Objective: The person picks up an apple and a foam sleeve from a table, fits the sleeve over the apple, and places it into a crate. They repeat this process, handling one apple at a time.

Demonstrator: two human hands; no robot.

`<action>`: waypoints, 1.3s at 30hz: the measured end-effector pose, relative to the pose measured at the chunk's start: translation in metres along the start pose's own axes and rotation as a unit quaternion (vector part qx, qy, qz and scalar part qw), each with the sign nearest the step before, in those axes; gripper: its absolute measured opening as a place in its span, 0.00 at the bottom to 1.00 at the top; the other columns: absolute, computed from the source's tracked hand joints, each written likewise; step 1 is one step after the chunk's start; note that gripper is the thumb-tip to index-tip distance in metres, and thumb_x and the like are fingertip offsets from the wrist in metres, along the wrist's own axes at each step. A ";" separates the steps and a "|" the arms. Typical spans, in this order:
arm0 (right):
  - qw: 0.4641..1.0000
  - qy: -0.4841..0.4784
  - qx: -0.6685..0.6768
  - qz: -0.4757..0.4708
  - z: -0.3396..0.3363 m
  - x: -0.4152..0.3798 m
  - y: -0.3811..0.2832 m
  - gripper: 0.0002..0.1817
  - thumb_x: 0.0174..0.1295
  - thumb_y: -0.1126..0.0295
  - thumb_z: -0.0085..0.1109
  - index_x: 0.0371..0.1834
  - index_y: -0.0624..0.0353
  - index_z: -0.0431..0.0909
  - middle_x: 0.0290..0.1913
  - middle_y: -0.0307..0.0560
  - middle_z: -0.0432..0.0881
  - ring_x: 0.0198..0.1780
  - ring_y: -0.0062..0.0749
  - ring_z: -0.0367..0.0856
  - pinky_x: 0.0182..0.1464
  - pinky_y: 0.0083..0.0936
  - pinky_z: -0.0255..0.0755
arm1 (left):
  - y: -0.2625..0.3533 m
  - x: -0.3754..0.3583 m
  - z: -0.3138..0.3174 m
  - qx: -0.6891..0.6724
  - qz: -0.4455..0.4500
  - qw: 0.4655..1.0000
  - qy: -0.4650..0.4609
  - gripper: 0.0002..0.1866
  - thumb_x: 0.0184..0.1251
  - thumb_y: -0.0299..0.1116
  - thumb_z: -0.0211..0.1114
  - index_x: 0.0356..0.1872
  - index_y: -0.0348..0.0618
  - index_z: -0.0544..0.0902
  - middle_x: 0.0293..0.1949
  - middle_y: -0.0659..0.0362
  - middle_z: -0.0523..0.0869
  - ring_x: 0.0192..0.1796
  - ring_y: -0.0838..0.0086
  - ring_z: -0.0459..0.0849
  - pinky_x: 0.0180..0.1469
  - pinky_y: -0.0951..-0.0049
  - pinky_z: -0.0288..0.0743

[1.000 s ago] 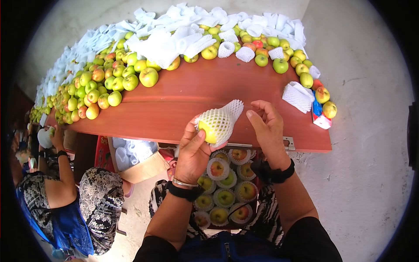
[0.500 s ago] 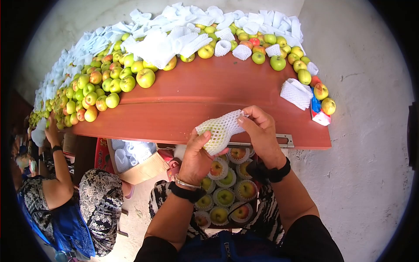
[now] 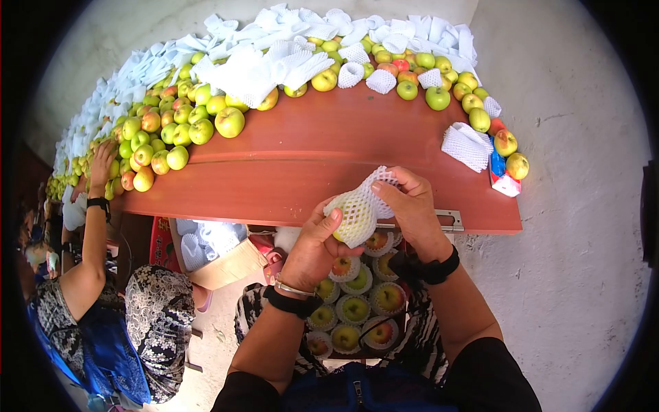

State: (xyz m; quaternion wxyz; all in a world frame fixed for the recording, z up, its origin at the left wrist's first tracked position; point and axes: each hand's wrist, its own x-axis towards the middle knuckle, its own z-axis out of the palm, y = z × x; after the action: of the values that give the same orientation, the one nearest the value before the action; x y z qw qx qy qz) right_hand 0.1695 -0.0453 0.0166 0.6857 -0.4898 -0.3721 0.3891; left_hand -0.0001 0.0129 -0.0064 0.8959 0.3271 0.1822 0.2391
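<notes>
Between my hands, just above the table's front edge, is a pale green apple (image 3: 353,221) inside a white foam net sleeve (image 3: 362,203). My left hand (image 3: 314,242) is closed around the wrapped apple from below, its thumb across the front. My right hand (image 3: 410,213) pinches the loose upper end of the sleeve between thumb and fingers. The netting bulges over the apple and narrows toward my right fingers. Below my hands, a box of sleeved apples (image 3: 353,309) stands at my lap, its upper part hidden by my hands.
A reddish-brown table (image 3: 295,151) carries heaped bare apples (image 3: 200,131) and a pile of foam sleeves (image 3: 254,72). A flattened sleeve stack (image 3: 467,147) lies at the right. At the left, another person's hand (image 3: 103,161) touches the apples. A cardboard box (image 3: 230,266) holds more sleeves.
The sleeved apple has shifted slightly right and turned more upright, with the netting stretched wider at the top. At the left, the other person's hand has moved up and right onto the apples.
</notes>
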 end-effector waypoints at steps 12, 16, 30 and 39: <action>0.995 -0.026 0.008 0.101 0.000 -0.001 -0.013 0.09 0.56 0.74 0.64 0.38 0.68 0.79 0.34 0.43 0.82 0.33 0.19 0.79 0.36 0.18 0.74 | -0.005 -0.001 0.004 -0.038 0.061 0.997 0.013 0.27 0.66 0.30 0.60 0.65 0.42 0.63 0.61 0.54 0.72 0.60 0.61 0.74 0.58 0.56 0.74; 0.994 -0.048 0.004 0.102 0.001 0.000 -0.012 0.08 0.56 0.75 0.63 0.37 0.68 0.80 0.34 0.42 0.82 0.33 0.19 0.79 0.37 0.18 0.74 | -0.006 0.000 0.003 -0.033 0.069 0.997 0.024 0.26 0.65 0.28 0.60 0.64 0.43 0.64 0.60 0.54 0.72 0.61 0.62 0.74 0.58 0.56 0.74; 0.856 -0.029 -0.437 -0.275 0.023 -0.018 -0.006 0.10 0.49 0.74 0.61 0.37 0.57 0.81 0.27 0.46 0.75 0.27 0.40 0.77 0.29 0.30 0.72 | -0.015 0.003 0.006 0.045 0.090 0.987 0.123 0.23 0.63 0.23 0.60 0.60 0.41 0.70 0.47 0.56 0.81 0.44 0.70 0.84 0.36 0.70 0.86; 0.812 -0.066 -0.458 -0.356 0.038 -0.024 0.004 0.14 0.50 0.75 0.58 0.43 0.63 0.78 0.35 0.46 0.73 0.38 0.40 0.75 0.37 0.31 0.73 | -0.004 0.000 -0.002 -0.054 0.116 0.986 0.108 0.24 0.64 0.24 0.58 0.62 0.41 0.66 0.51 0.55 0.78 0.49 0.70 0.81 0.38 0.73 0.83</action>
State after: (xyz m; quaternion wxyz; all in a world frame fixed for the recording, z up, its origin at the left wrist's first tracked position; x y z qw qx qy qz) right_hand 0.1252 -0.0513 0.0190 0.4466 -0.5536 -0.6998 -0.0660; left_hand 0.0001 0.0106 -0.0105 0.8535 0.2691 0.2255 0.3850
